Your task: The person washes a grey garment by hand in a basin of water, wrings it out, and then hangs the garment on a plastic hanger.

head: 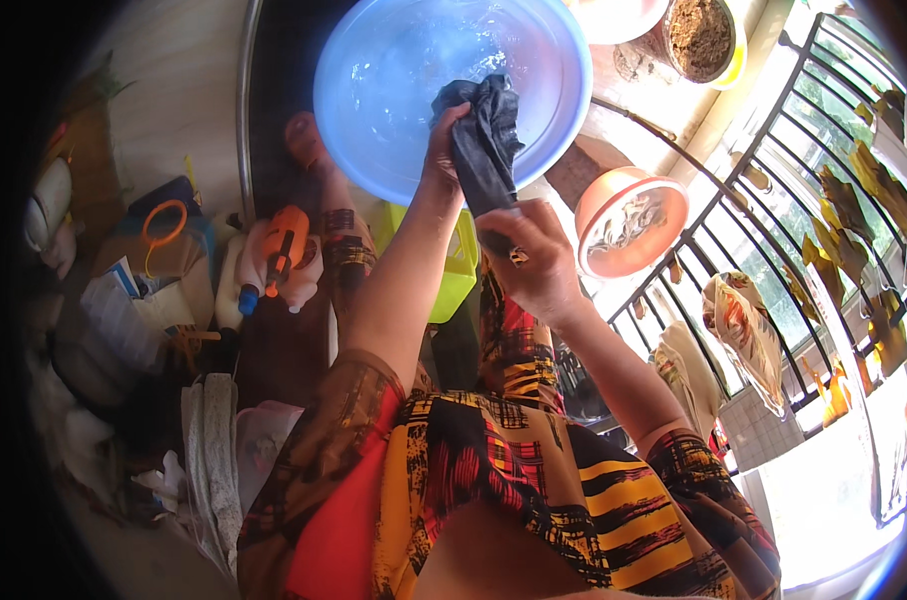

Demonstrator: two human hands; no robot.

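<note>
A dark, wet-looking cloth (487, 150) stretches between my two hands, over the near rim of a large blue plastic basin (393, 161). My left hand (446, 146) grips its upper part, above water that glints in the basin. Lower down, my right hand (532, 255) is closed around the narrow near end of the cloth and looks slightly blurred. The far end of the cloth bunches up above the fingers of my left hand. What kind of garment it is, I cannot tell.
A lime-green plastic container (453, 277) stands beneath my forearms. An orange bowl (633, 225) with pale contents sits at right, near a black metal railing (768, 150). Bottles (281, 255) crowd the left. A brown-filled pot (699, 37) stands at upper right.
</note>
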